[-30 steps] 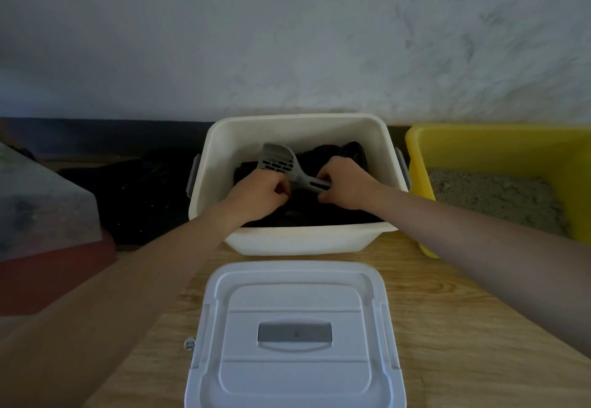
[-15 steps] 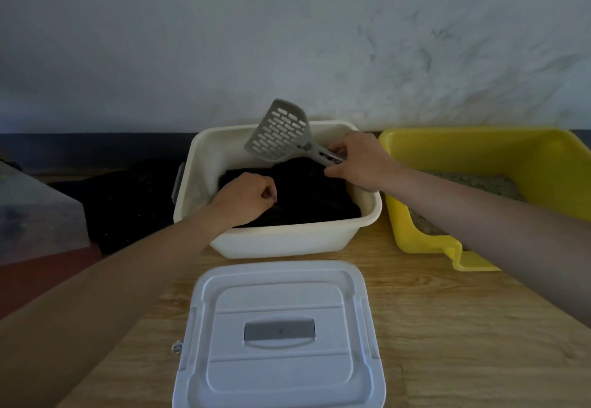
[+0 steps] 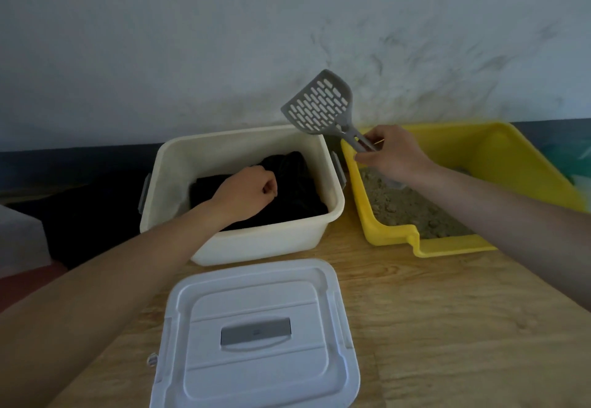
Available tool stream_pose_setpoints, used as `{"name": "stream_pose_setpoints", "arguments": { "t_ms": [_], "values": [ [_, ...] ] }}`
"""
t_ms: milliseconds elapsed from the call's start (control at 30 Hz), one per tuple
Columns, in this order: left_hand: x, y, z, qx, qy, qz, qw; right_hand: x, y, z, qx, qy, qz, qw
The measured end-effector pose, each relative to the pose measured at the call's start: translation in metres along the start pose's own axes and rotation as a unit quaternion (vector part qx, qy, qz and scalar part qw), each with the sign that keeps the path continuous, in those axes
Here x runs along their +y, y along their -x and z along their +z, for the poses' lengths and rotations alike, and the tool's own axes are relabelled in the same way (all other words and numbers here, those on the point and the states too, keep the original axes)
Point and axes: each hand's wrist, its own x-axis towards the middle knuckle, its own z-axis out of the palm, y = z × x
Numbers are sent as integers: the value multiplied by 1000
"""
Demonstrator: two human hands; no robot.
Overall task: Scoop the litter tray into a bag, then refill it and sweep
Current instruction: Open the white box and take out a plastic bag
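My right hand (image 3: 391, 153) pinches the handle of a grey slotted litter scoop (image 3: 321, 105), held up in the air over the gap between the two bins, blade tilted toward the wall. The yellow litter tray (image 3: 412, 241) at the right holds sandy litter (image 3: 412, 209). My left hand (image 3: 248, 191) is closed on a black bag (image 3: 297, 199) that lies inside the cream storage bin (image 3: 256, 244).
A white lid (image 3: 256, 337) with a grey handle lies on the wooden table (image 3: 463, 327) in front of the bin. More black material (image 3: 92, 212) spreads left of the bin, beside a pale box (image 3: 19, 238) at the left edge. A wall stands close behind.
My right hand lifted the scoop out of the cream bin and carried it up and right, over the yellow tray's edge. My left hand stayed on the black bag.
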Motion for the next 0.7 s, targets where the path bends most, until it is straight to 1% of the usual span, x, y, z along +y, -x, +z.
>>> {"name": "stream_pose_setpoints", "arguments": {
  "t_ms": [200,400,533,700],
  "values": [
    [17,-12,10,-6,-13,23,1000,50,14,-27,33,2,92,995],
    [25,-21,12,2,-14,32,999,109,41,-45,79,-21,189,979],
    [20,-24,15,5,-25,35,999,135,55,-55,67,0,243,968],
    [14,-26,20,-1,-25,33,999,155,68,-54,53,-17,291,955]
  ]
}}
